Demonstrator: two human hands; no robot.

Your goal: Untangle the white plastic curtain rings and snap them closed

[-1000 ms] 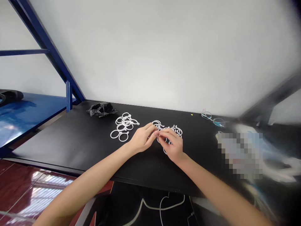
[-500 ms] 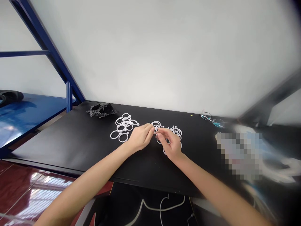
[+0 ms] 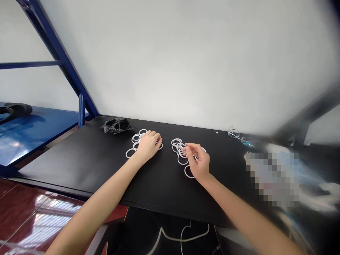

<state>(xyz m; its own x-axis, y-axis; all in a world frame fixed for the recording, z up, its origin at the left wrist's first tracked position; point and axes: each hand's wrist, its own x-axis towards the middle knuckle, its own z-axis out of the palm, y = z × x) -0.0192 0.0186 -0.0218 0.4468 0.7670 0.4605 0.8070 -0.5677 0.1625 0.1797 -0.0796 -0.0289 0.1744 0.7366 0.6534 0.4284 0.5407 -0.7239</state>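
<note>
Two piles of white plastic rings lie on a black table (image 3: 79,159). My left hand (image 3: 148,143) rests on the left pile (image 3: 134,143), fingers curled down over a ring at the pile's right edge. My right hand (image 3: 198,162) is at the right pile (image 3: 178,147). Its thumb and forefinger pinch a ring there, and the other fingers are bent. One loose ring (image 3: 188,172) lies just in front of that hand's palm. The hands are about a hand's width apart.
A crumpled black bag (image 3: 115,124) lies at the back left of the table. Glasses (image 3: 239,136) lie at the back right, and beside them is a blurred-out patch (image 3: 271,177). A blue metal frame (image 3: 66,74) and a blue shelf (image 3: 29,127) stand to the left. White cable (image 3: 180,238) hangs below the table's front edge.
My left hand has moved left from the middle onto the left pile of rings. My right hand stayed at the right pile, and the two hands have parted.
</note>
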